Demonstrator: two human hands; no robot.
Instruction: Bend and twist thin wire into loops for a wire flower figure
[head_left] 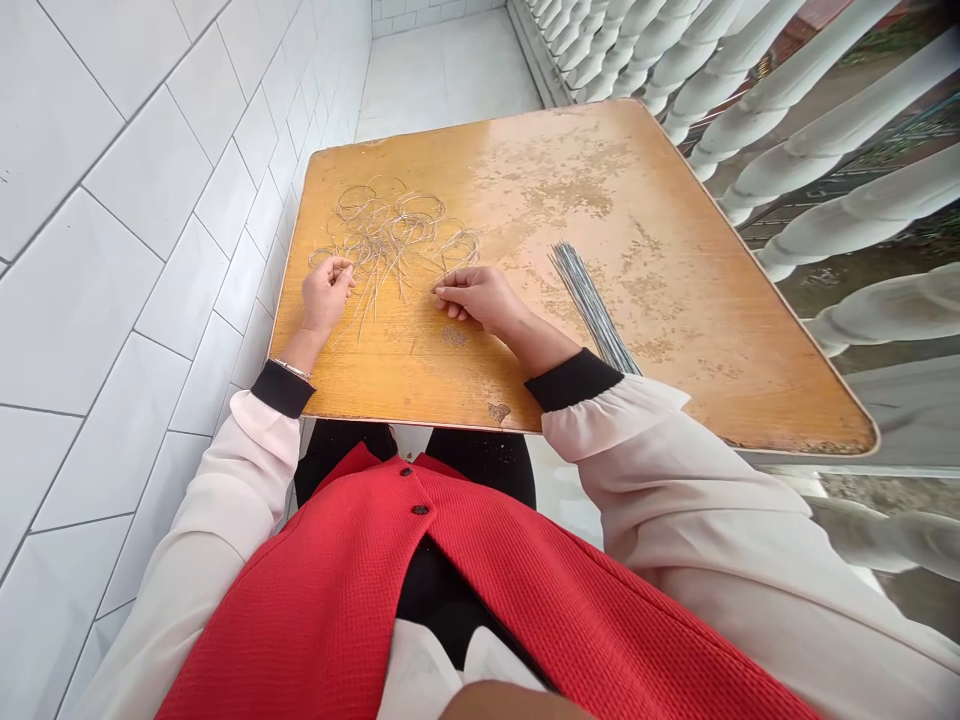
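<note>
Thin metal wires bent into loops lie in a loose tangle [390, 232] on the left part of the wooden table, their straight ends fanning toward me. My left hand [326, 293] is closed in a pinch at the left side of this tangle, beside a small loop; what its fingertips hold is too fine to make out. At the right side of the tangle, my right hand [478, 298] pinches a thin wire [459, 240] that curves up in a loop beyond the fingers. A bundle of straight grey wires [592, 302] lies right of my right hand, its near end partly behind my sleeve.
The worn wooden table [675, 300] has peeling patches and a chipped near edge. A white tiled wall [112, 240] runs close along the left. White balusters [825, 220] line the right side, and a pale floor [450, 75] stretches beyond the table.
</note>
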